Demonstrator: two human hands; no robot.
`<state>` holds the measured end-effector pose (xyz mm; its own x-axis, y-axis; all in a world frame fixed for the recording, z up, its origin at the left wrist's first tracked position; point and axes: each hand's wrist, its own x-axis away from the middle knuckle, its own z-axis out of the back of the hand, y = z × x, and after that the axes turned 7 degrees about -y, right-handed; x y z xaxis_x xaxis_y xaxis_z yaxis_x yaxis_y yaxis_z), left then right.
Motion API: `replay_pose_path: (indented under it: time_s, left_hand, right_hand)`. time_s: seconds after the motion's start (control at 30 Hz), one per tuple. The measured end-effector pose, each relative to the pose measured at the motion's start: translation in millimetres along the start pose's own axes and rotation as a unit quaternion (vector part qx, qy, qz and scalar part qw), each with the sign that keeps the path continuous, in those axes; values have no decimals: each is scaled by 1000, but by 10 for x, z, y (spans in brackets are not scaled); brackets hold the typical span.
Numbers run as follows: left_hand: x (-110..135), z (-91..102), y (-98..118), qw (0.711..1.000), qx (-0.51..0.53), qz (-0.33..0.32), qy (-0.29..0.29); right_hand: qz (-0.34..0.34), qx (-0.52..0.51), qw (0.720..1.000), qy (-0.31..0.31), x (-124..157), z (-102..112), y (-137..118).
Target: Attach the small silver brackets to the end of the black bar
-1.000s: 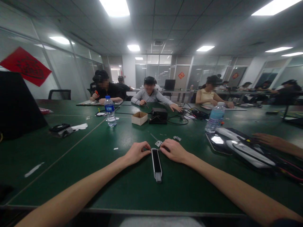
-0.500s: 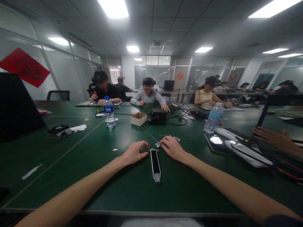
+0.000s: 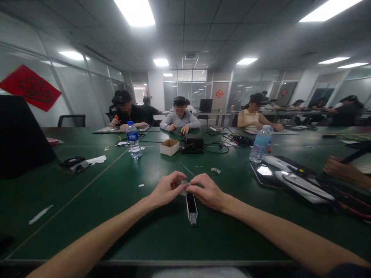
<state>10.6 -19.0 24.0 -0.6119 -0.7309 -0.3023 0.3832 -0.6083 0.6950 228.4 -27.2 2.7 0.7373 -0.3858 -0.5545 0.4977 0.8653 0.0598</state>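
A narrow white-framed object with a dark middle (image 3: 191, 210) lies on the green table in front of me, its far end hidden under my fingers. Just over that end, a small light-grey metal-looking plate (image 3: 184, 189) sits between my hands. My left hand (image 3: 168, 189) is closed, thumb and fingertips on the plate's left side. From the right, my right hand (image 3: 208, 191) pinches the same plate, its fingertips nearly meeting the left ones. Beyond the right hand lies another small grey piece (image 3: 216, 170), apart from both hands.
A small open cardboard box (image 3: 169, 148) and a black device (image 3: 193, 144) with cables stand ahead. Water bottles stand left (image 3: 133, 141) and right (image 3: 261, 144). A tablet-like panel with white-black equipment (image 3: 301, 187) lies right, near a co-worker's hand (image 3: 333, 166). Other people sit opposite.
My right hand has moved left and toward me with the small grey plate, to the far end of the white-framed object. Both hands now meet there. The co-worker's hand at right has shifted.
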Motion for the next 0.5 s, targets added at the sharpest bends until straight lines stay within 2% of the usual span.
replay_pose_path:
  time_s: [0.13, 0.27, 0.5]
  left_hand:
    - [-29, 51, -24, 999, -24, 19, 27]
    - [-72, 182, -162, 995, -55, 70, 40]
    - [-80, 212, -292, 985, -112, 132, -8]
  right_hand:
    - [-35, 8, 999, 1, -8, 1, 37]
    - [-95, 16, 995, 13, 21, -9, 185]
    - [-151, 11, 982, -110, 36, -35, 261]
